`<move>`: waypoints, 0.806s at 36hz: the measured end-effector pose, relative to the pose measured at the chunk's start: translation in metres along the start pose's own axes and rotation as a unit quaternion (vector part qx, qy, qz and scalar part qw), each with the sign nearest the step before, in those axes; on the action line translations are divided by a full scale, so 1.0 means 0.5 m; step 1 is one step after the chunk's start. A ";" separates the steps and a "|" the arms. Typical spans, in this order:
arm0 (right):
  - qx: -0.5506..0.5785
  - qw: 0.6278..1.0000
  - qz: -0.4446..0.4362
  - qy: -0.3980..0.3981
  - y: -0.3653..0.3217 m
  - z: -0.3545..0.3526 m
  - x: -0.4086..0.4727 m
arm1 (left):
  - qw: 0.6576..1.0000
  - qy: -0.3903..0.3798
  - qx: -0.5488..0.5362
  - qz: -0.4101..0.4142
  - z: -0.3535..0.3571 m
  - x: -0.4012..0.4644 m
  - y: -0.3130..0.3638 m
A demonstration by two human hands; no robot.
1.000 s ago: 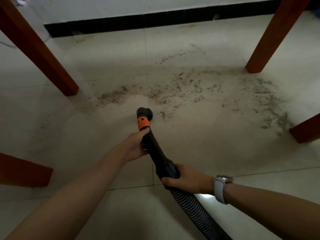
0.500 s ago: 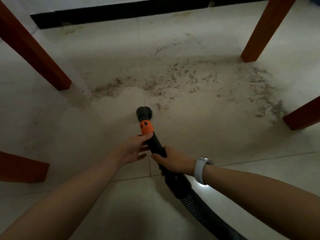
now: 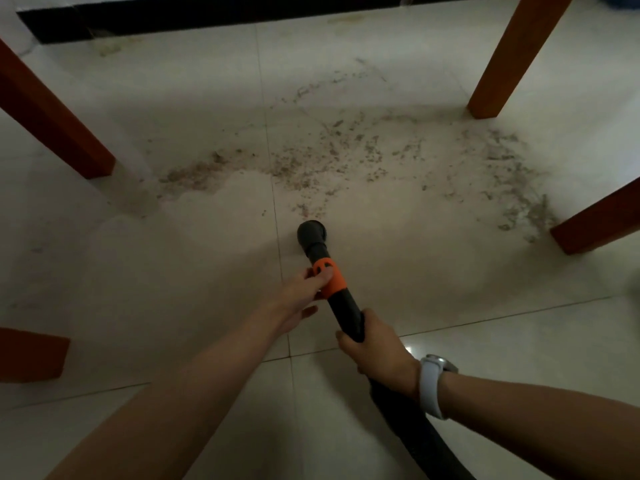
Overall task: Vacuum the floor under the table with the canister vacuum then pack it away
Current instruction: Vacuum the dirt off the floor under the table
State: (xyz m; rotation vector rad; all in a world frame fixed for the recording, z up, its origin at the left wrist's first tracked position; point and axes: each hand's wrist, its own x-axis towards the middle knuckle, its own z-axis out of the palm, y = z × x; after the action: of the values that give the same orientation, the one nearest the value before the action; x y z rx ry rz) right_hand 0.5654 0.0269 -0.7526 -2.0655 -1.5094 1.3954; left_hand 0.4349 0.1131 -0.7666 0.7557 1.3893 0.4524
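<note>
A black vacuum wand (image 3: pixel 343 308) with an orange collar (image 3: pixel 329 280) points away from me, and its round nozzle (image 3: pixel 312 233) sits just short of the dirt. My left hand (image 3: pixel 298 299) holds the wand at the orange collar, thumb on top. My right hand (image 3: pixel 377 348), with a white watch on the wrist, grips the wand lower down where the ribbed black hose (image 3: pixel 415 434) begins. A band of brown dust and crumbs (image 3: pixel 346 157) spreads across the pale floor tiles (image 3: pixel 207 271) beyond the nozzle. The canister is out of view.
Reddish wooden table legs stand at the far left (image 3: pixel 59 123), the far right (image 3: pixel 505 60), the near right (image 3: pixel 599 220) and the near left (image 3: pixel 31 355). A dark skirting board (image 3: pixel 207 12) runs along the wall at the top.
The nozzle has swung to the right across the tile seam toward the crumbs. My right hand has slid forward up the wand, closer to my left hand.
</note>
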 end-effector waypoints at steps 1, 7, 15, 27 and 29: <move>-0.001 1.000 0.004 0.019 0.005 0.000 -0.001 | 1.000 -0.002 0.004 0.002 0.010 0.003 0.003; -0.011 0.997 0.023 0.069 0.028 -0.008 0.009 | 1.000 0.006 0.019 0.011 0.042 0.020 0.011; -0.061 0.997 -0.029 0.043 0.004 0.009 0.049 | 0.998 0.046 0.028 0.027 -0.006 0.034 0.004; -0.046 0.996 -0.045 0.058 0.008 0.003 0.079 | 0.986 0.075 0.122 0.085 -0.036 0.041 0.003; -0.024 0.995 -0.018 0.095 0.022 -0.013 0.091 | 0.979 0.086 0.166 0.084 -0.042 0.045 -0.008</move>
State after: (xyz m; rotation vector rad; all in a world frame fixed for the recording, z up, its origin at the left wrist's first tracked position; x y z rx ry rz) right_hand 0.5784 0.0621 -0.7815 -2.1201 -1.5052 1.1236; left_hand 0.4174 0.1301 -0.7856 1.1341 1.5922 0.4306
